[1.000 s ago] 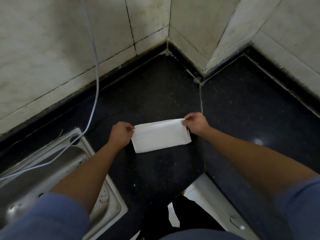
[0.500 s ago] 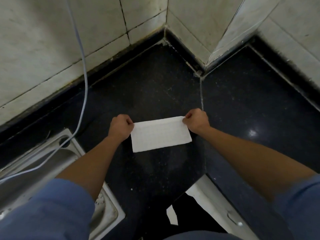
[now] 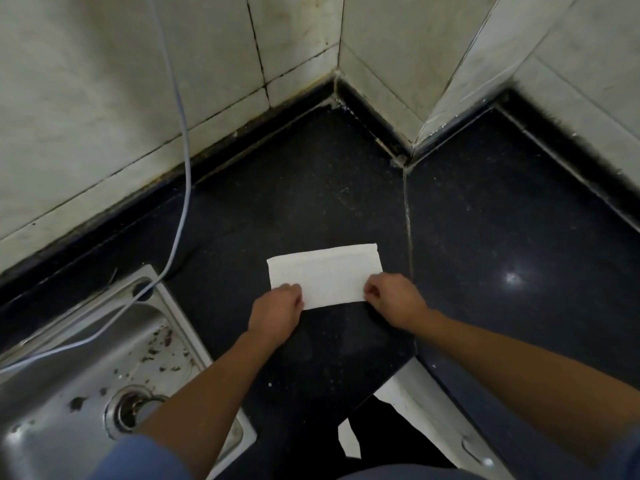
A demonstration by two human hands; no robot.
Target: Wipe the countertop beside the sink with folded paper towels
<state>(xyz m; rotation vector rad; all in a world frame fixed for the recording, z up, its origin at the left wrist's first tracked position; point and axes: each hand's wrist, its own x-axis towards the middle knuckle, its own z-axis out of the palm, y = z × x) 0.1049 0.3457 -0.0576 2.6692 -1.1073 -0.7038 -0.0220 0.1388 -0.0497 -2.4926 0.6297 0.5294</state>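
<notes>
Head view: your left hand (image 3: pixel 277 308) and right hand (image 3: pixel 394 299) clamp curled fingers on the paper towel (image 3: pixel 325 273). It lies right of the sink (image 3: pixel 86 375).

Bare black stone countertop (image 3: pixel 311 202) runs from the steel sink (image 3: pixel 86 368) to pale tiled walls (image 3: pixel 104 98), which close the back; a thin grey cable (image 3: pixel 183 140) hangs at left.

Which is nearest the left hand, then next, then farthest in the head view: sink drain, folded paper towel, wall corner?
1. folded paper towel, pinched by the left hand.
2. sink drain, lower left.
3. wall corner, top centre.
</notes>
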